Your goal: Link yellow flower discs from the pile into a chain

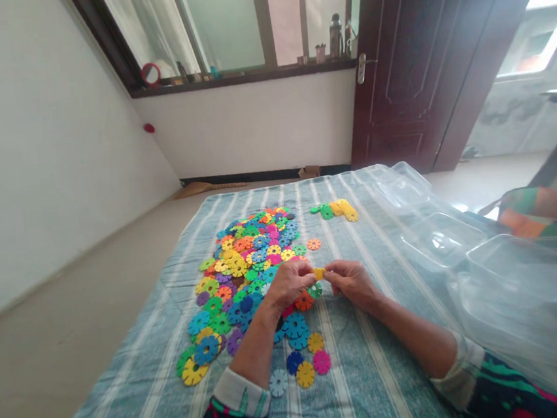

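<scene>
My left hand (289, 281) and my right hand (348, 280) meet over a striped blue cloth (371, 358), both pinched on a small yellow snowflake disc (319, 273) held between them. Under my left hand lies a wide pile of coloured snowflake discs (244, 265), with loose ones near my wrist (303, 364). A short joined row of green and yellow discs (336, 210) lies farther away, and a single orange disc (313, 244) sits between it and the pile.
Clear plastic containers (439, 239) and lids crowd the cloth's right side. A dark wooden door (412, 58) stands ahead on the right. The window sill (246, 75) holds a bottle and small items. Bare floor runs along the left.
</scene>
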{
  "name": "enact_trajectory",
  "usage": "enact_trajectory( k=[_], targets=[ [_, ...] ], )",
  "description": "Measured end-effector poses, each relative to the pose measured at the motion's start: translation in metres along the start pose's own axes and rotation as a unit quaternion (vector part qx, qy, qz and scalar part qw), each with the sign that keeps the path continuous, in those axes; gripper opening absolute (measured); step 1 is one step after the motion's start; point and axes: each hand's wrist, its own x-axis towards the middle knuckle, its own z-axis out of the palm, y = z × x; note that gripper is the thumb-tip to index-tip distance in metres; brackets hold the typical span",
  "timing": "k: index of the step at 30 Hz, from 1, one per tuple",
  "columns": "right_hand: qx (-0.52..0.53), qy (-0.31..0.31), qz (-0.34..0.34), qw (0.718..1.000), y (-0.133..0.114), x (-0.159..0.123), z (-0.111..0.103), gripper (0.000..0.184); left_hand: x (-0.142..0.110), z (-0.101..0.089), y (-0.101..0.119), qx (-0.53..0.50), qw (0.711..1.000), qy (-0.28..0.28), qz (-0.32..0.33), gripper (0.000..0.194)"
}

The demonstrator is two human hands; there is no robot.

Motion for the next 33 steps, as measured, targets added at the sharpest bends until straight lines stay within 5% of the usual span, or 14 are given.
enact_trajectory(
  k=[15, 18, 24, 27, 30, 33],
  targets=[
    [0.021, -0.008, 0.049, 0.999, -0.004, 0.003, 0.0, 0.031, 0.0, -0.005, -0.008, -0.012, 0.997, -0.055, 0.061, 0.027],
    [0.032, 0.005, 0.055, 0.998, -0.002, 0.003, -0.002, 0.031, 0.002, -0.009, -0.016, -0.022, 0.999, 0.007, 0.046, 0.031],
    [-0.067, 0.096, 0.023, 0.993, -0.004, 0.038, -0.029, 0.03, 0.012, -0.019, -0.039, 0.084, 0.968, 0.226, 0.07, 0.02],
    [-0.212, 0.141, -0.008, 0.967, -0.009, 0.08, -0.058, 0.025, 0.014, -0.022, -0.05, 0.15, 0.942, 0.286, 0.096, 0.018],
    [-0.391, 0.165, 0.01, 0.905, -0.014, 0.125, -0.085, 0.023, 0.014, -0.023, -0.055, 0.193, 0.924, 0.307, 0.121, 0.018],
    [-0.535, 0.118, 0.043, 0.836, -0.016, 0.16, -0.099, 0.027, 0.014, -0.022, -0.056, 0.224, 0.916, 0.305, 0.129, 0.018]
  ],
)
